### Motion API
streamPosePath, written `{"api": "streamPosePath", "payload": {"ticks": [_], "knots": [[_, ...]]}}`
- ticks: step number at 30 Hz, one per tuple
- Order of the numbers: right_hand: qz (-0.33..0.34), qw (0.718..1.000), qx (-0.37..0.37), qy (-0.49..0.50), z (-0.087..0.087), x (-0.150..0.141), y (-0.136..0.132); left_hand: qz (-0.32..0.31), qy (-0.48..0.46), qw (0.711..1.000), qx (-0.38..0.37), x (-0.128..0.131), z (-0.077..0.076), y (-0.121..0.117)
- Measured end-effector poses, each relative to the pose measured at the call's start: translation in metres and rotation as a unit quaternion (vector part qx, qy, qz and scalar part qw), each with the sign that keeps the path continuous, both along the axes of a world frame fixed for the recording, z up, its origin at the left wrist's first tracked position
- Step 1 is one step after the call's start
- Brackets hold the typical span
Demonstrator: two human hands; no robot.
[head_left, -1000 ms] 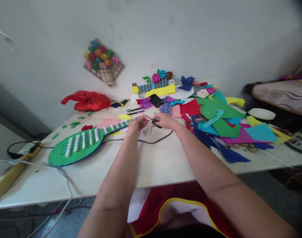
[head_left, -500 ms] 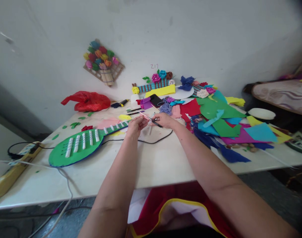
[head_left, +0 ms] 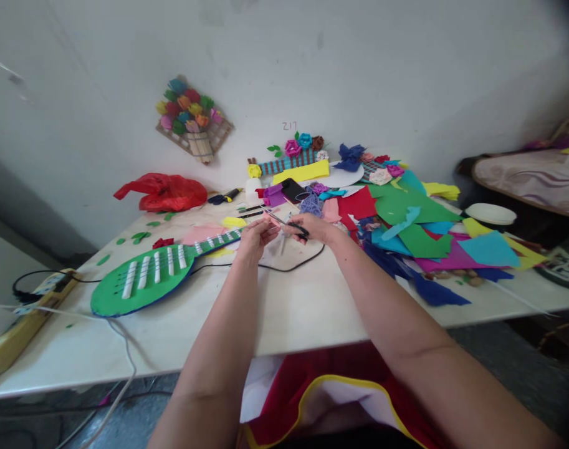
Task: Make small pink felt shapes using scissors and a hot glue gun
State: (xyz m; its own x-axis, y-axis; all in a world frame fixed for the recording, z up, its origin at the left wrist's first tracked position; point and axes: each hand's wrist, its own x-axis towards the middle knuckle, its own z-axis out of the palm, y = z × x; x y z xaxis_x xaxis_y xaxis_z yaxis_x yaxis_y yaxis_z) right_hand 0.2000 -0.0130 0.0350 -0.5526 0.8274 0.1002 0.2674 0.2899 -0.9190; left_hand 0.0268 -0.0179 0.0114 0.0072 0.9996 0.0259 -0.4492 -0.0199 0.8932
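Note:
Over the middle of the table, my right hand [head_left: 313, 227] grips a pair of scissors [head_left: 300, 229] by the dark handles, with the thin blades pointing left and away. My left hand [head_left: 255, 239] pinches a small pink piece of paper [head_left: 271, 217], and the blades lie close against it. Most of that piece is hidden by the fingers. Beside my left hand lies a green guitar-shaped craft [head_left: 146, 277] with white strips across it, its neck reaching nearly to my wrist.
Coloured paper sheets [head_left: 399, 209] are heaped on the right. Behind my hands lie a black phone [head_left: 292, 190] and tangled purple yarn [head_left: 311, 204]. A red plastic bag [head_left: 167, 192] sits back left, near pliers [head_left: 225, 196]. A black cable [head_left: 288, 268] crosses the table; a power strip [head_left: 41, 305] rests far left.
The scissors have turned slightly in my right hand, and more of the pink paper shows by the blades. My left hand stays nearly in place.

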Motion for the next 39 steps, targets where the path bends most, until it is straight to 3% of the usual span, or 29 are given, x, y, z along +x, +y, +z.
{"api": "streamPosePath", "payload": {"ticks": [17, 39], "knots": [[-0.017, 0.999, 0.022, -0.028, -0.0040, -0.0007, 0.0053, 0.019, 0.033, 0.999, 0.020, 0.0006, 0.0003, -0.0027], [-0.011, 1.000, -0.016, 0.019, -0.0038, -0.0035, 0.0014, 0.036, 0.040, 0.998, 0.014, 0.0021, 0.0015, -0.0039]]}}
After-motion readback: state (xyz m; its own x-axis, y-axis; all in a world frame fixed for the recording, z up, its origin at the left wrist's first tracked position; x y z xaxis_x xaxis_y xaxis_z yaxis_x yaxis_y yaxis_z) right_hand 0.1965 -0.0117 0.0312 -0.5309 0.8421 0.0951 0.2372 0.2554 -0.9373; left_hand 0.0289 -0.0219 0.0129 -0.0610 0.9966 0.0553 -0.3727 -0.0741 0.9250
